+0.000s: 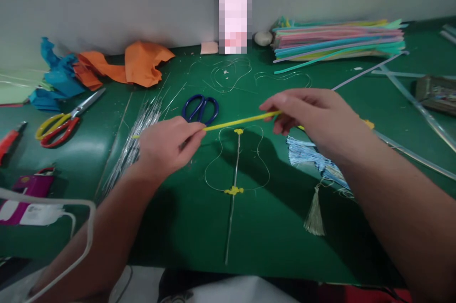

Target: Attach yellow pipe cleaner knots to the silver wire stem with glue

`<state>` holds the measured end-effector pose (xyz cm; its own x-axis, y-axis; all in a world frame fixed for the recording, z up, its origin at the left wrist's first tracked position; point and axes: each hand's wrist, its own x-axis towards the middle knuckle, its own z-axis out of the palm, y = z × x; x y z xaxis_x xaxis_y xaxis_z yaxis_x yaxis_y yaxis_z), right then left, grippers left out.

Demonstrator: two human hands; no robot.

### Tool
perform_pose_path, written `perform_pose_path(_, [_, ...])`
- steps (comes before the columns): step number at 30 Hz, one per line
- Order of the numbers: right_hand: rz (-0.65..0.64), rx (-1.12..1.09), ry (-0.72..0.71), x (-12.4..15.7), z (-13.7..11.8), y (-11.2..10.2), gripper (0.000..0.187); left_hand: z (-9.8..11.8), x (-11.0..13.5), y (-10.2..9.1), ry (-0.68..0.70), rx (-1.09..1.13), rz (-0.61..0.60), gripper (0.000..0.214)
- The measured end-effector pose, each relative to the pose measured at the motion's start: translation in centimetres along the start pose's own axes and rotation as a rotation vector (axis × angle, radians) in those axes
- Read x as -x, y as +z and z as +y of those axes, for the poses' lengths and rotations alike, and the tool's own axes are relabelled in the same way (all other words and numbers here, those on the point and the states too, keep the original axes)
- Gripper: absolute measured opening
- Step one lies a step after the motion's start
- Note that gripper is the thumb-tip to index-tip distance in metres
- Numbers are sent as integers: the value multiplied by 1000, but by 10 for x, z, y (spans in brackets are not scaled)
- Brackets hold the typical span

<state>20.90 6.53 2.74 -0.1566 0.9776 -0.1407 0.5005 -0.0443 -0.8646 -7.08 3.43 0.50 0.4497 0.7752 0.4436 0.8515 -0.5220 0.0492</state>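
A yellow pipe cleaner [240, 120] is stretched between my two hands above the table. My left hand [174, 144] is closed, pinching it between thumb and forefinger. Its other end runs into the closed fingers of my right hand [302, 110], which sits a little higher. Beneath it on the table lies a thin wire frame [269, 175] bent into a rounded, narrow-waisted outline. A silvery wire stem [230, 227] runs down its middle, with small yellow pieces [234, 190] at the frame's top and bottom.
Dark blue scissors [200, 109] and a bundle of silver wires [142, 127] lie near my left hand. Blue tassels [302, 151] and a pale tassel [315, 213] lie by my right forearm. Colourful pipe cleaners [338, 39], orange paper [144, 63] and a blurred phone [233, 13] are at the back.
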Motion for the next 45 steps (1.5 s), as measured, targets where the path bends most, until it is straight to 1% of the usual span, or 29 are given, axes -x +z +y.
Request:
perform_pose_path(1, [71,19,13,-1,0,-1,43,-5,0,-5,-2,-15,1,25])
perform_pose_path(2, [128,98,18,-2,1,-1,42,-10,0,-11,-10,0,-2,21])
perform_pose_path(3, [155,218,9,-3,2,0,39,-16,0,-17,-7,42,-9,17])
perform_pose_path(4, [148,345,-9,-4,3,1,36,-21,1,-23,-10,84,13,13])
perform_pose_path(6, [64,515,-65,-5,4,5,29,-28,1,-35,-22,138,0,11])
perform_pose_path(10, [-165,589,-171,-4,6,15,15,-31,0,-51,-35,198,-99,15])
perform_pose_path(12, [-225,615,-198,-3,8,18,14,-32,-1,-55,-4,279,-141,16])
perform_pose_path(14, [-256,654,-192,-3,10,21,14,-34,-2,-57,43,365,-172,16])
perform_pose_path(17, [-313,712,-175,-3,12,24,14,-38,-1,-55,70,418,-271,18])
perform_pose_path(19, [-355,742,-178,-3,13,26,14,-40,-1,-50,50,389,-348,17])
perform_pose_path(21, [-374,781,-197,-2,12,29,14,-39,1,-43,28,332,-400,15])
perform_pose_path(25, [-406,864,-222,-1,12,33,11,-37,4,-34,-8,220,-429,15])
perform_pose_path(28, [-401,897,-258,1,14,35,13,-39,6,-33,12,175,-397,16])
perform_pose_path(32, [-396,925,-341,0,16,36,22,-37,5,-36,51,117,-237,17])
perform_pose_path(34, [-418,953,-378,-1,17,35,23,-34,3,-36,66,101,-196,17])
perform_pose_path(37, [-453,1021,-471,-3,19,35,24,-27,2,-31,78,36,-202,19])
perform_pose_path(40, [-452,1095,-636,-5,21,34,19,-23,0,-25,120,10,-253,20])
perform_pose_path(43, [-403,1128,-807,-7,24,33,18,-23,-1,-21,145,32,-329,23])
perform_pose_path(45, [-364,1123,-887,-7,26,33,21,-24,-2,-21,146,27,-342,26])
